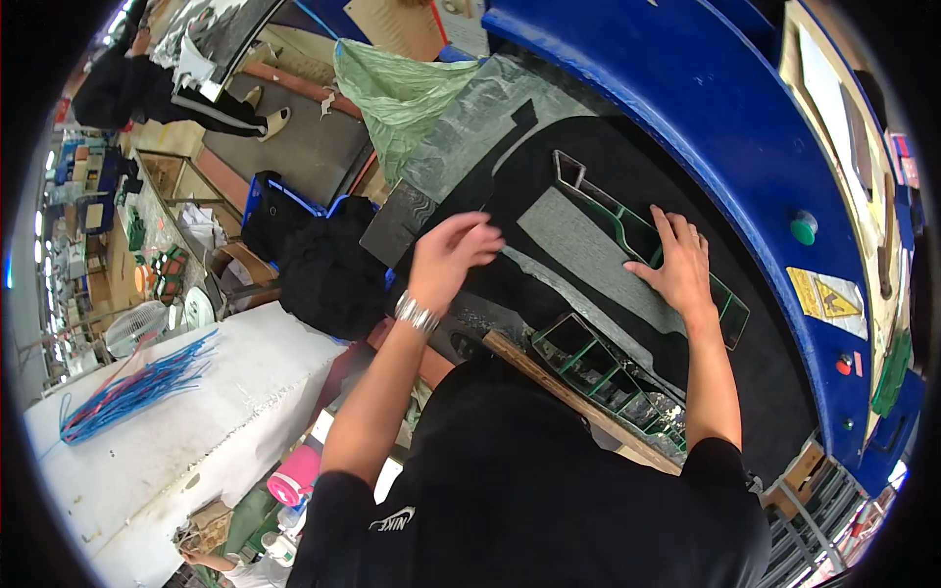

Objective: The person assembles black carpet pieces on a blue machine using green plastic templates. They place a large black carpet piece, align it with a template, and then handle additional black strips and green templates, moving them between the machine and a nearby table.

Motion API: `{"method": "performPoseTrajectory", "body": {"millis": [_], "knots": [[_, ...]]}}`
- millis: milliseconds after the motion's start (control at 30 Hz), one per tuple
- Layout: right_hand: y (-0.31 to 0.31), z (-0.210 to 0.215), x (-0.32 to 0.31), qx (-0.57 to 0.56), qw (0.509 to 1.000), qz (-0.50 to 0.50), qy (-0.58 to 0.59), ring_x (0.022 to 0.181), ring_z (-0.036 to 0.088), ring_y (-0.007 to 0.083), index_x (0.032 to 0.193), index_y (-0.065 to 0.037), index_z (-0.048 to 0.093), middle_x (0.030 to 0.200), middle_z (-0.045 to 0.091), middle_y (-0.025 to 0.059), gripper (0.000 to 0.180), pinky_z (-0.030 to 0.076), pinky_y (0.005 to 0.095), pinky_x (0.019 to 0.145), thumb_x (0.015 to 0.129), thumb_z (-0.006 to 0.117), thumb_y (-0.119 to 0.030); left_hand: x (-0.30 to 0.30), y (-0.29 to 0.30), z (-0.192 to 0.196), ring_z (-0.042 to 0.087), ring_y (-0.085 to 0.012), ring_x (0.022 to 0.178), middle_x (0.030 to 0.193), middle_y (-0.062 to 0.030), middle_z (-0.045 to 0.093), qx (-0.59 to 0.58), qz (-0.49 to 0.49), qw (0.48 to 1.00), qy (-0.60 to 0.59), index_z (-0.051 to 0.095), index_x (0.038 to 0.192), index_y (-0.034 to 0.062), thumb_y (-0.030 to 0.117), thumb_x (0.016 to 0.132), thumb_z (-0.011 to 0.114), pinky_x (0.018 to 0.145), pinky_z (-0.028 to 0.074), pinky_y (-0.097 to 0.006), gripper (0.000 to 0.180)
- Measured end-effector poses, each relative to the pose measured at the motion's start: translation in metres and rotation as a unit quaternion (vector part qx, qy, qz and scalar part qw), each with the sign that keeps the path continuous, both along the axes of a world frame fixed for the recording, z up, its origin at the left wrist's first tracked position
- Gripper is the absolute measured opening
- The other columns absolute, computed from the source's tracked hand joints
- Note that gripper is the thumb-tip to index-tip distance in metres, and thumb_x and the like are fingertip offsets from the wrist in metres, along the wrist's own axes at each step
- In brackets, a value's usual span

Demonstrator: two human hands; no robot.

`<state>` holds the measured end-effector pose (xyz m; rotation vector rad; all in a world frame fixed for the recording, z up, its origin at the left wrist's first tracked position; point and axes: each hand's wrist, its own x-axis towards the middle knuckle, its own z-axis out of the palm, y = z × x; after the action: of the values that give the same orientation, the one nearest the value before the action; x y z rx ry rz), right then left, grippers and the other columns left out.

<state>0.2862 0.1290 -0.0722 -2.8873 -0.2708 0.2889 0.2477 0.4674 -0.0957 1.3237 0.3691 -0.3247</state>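
The left hand [453, 250] pinches with curled fingers the edge of a thin grey sheet [588, 257], probably light, limp and best taken by its edges, while the right hand [676, 267], fingers spread, presses a green cutting die [637, 235] onto it.

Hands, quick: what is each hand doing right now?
Left hand: fingers curled, pinching the edge of the grey sheet.
Right hand: open, flat, pressing on the green cutting frame and sheet.

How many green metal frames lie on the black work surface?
2: one frame under the right hand, another frame at the near edge. Others may be hidden.
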Motion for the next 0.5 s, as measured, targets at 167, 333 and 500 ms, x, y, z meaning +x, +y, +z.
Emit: {"method": "performPoseTrajectory", "body": {"millis": [167, 333, 500], "knots": [[-0.034, -0.004, 0.013, 0.185, 0.983, 0.0, 0.022, 0.121, 0.057, 0.0378, 0.138, -0.002, 0.052, 0.13, 0.06, 0.0216, 0.073, 0.046, 0.0397, 0.102, 0.076, 0.082, -0.026, 0.082, -0.081, -0.028, 0.069, -0.0298, 0.105, 0.12, -0.0226, 0.064, -0.103, 0.0, 0.993, 0.063, 0.05, 0.129, -0.0099, 0.01, 0.1, 0.057, 0.09, 0.058, -0.038, 0.036], [-0.063, 0.005, 0.045, 0.239, 0.962, 0.067, 0.115, 0.12, 0.059, 0.0376, 0.135, 0.002, 0.054, 0.129, 0.061, 0.0229, 0.05, 0.046, 0.0421, 0.101, 0.093, 0.066, -0.023, 0.109, -0.117, -0.03, 0.072, -0.0285, 0.087, 0.097, -0.0196, 0.069, 0.032, 0.0, 0.996, 0.089, 0.061, 0.107, -0.0106, 0.006, 0.095, 0.059, 0.074, 0.062, -0.04, 0.02], [-0.06, 0.019, 0.049, 0.187, 0.964, 0.149, 0.116, 0.123, 0.054, 0.0404, 0.136, 0.0, 0.053, 0.133, 0.058, 0.0233, 0.044, 0.042, 0.0454, 0.105, 0.096, 0.055, -0.018, 0.087, -0.121, -0.068, 0.071, -0.0234, 0.067, 0.073, -0.0138, 0.07, 0.002, -0.075, 0.997, 0.029, 0.067, 0.078, -0.0007, 0.014, 0.086, 0.067, 0.061, 0.059, -0.038, 0.016]]}}
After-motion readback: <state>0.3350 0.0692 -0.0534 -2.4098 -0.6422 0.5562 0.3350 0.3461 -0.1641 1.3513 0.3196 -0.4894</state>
